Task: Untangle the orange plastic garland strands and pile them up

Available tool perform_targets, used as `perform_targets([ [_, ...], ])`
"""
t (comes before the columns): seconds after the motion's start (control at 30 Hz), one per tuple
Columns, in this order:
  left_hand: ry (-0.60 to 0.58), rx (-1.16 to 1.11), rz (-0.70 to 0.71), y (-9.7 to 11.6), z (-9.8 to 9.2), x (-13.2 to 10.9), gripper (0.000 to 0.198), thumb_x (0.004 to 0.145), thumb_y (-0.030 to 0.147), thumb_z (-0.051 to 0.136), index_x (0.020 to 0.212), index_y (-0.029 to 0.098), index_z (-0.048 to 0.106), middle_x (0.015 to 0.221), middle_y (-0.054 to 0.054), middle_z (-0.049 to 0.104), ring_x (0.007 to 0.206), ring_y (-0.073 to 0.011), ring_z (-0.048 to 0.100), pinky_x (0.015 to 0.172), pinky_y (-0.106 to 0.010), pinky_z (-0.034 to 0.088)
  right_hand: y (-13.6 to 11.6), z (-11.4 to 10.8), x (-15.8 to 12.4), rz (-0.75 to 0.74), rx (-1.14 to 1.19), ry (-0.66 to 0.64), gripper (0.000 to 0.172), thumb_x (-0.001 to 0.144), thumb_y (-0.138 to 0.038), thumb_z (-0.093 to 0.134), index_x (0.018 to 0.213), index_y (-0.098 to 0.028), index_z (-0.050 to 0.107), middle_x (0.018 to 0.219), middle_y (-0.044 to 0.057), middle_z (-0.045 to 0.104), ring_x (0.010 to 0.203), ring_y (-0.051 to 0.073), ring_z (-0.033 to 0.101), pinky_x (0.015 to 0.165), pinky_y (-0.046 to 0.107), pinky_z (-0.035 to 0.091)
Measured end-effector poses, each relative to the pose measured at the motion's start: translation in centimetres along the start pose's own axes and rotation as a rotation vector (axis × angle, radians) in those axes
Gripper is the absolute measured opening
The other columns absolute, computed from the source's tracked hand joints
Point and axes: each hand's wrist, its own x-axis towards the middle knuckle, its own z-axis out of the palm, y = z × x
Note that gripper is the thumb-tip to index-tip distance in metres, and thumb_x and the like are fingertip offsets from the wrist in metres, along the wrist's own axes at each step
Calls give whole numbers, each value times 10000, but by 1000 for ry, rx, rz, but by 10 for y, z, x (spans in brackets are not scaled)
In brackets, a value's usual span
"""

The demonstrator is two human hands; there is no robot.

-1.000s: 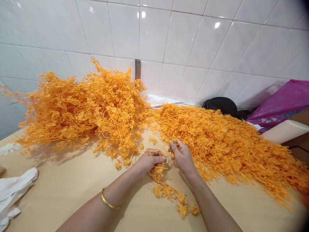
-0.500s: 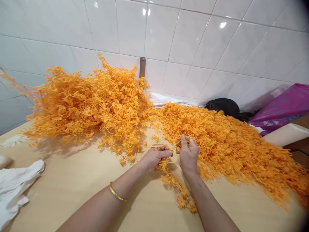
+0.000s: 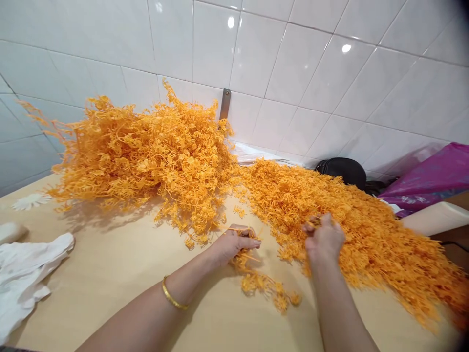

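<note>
My left hand (image 3: pixel 240 243), with a gold bangle (image 3: pixel 173 295) on the wrist, is closed in a pinch on an orange plastic strand (image 3: pixel 266 283). The strand's lobed, flower-like ends hang from under the fingers onto the table. Over the near edge of the loose orange pieces heaped at right (image 3: pixel 370 239) is my right hand (image 3: pixel 326 239), slightly blurred. Its fingers are curled round a small orange piece (image 3: pixel 314 222), partly hidden. A taller tangle of orange plastic stems (image 3: pixel 154 156) stands left of centre, beyond my left hand.
A white cloth (image 3: pixel 29 278) lies at the table's left, near a white flower-shaped piece (image 3: pixel 31 201). A black rounded object (image 3: pixel 341 172), a purple bag (image 3: pixel 428 171) and a pale roll (image 3: pixel 436 217) sit behind the right heap. White tiles (image 3: pixel 256 54) cover the wall.
My right hand has moved right, away from my left hand and over the heap of loose pieces. My left hand keeps its hold on the strand. The view has shifted slightly.
</note>
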Motion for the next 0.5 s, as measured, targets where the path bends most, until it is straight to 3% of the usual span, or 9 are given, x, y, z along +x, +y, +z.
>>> perform_targets([
  [0.03,23,-7,12,-1,-2,0,192,554,233,676,515,126,521,445,34,426,403,-45,372,404,-178,280,-2,-4,6,-39,-3,48,230,707,-399,484,652,-222,348,618,-34,418,470,87,423,332,193,308],
  [0.1,90,-79,5,-3,-4,3,193,570,268,675,556,123,549,483,22,464,419,-48,398,422,-179,300,-4,-8,8,-50,-36,-30,186,690,-372,517,709,-223,407,642,-17,448,536,112,470,343,196,317],
  [0.2,155,-198,-53,-3,-5,10,257,628,364,627,649,110,592,557,-2,514,418,-44,412,419,-178,309,-4,-2,-4,17,-101,-254,237,670,-366,563,845,-219,499,636,-13,477,565,116,471,374,190,343],
  [0.27,179,-248,-87,-1,-5,13,292,677,390,574,703,101,611,594,-12,529,402,-37,398,409,-178,309,-3,2,-13,65,-122,-364,256,664,-392,580,831,-206,524,591,-33,454,506,87,426,383,178,334],
  [0.4,173,-290,-74,-1,-6,13,223,692,311,574,730,98,626,607,-20,532,434,-46,421,445,-181,345,-1,3,-19,147,-186,-607,273,653,-428,600,737,-187,505,453,-85,368,382,52,319,385,180,284],
  [0.5,146,-265,4,-3,-7,12,175,662,244,608,759,100,633,622,-24,536,475,-58,447,482,-188,365,-5,3,-24,177,-339,-804,285,636,-428,616,744,-179,529,429,-82,388,384,66,349,401,192,292],
])
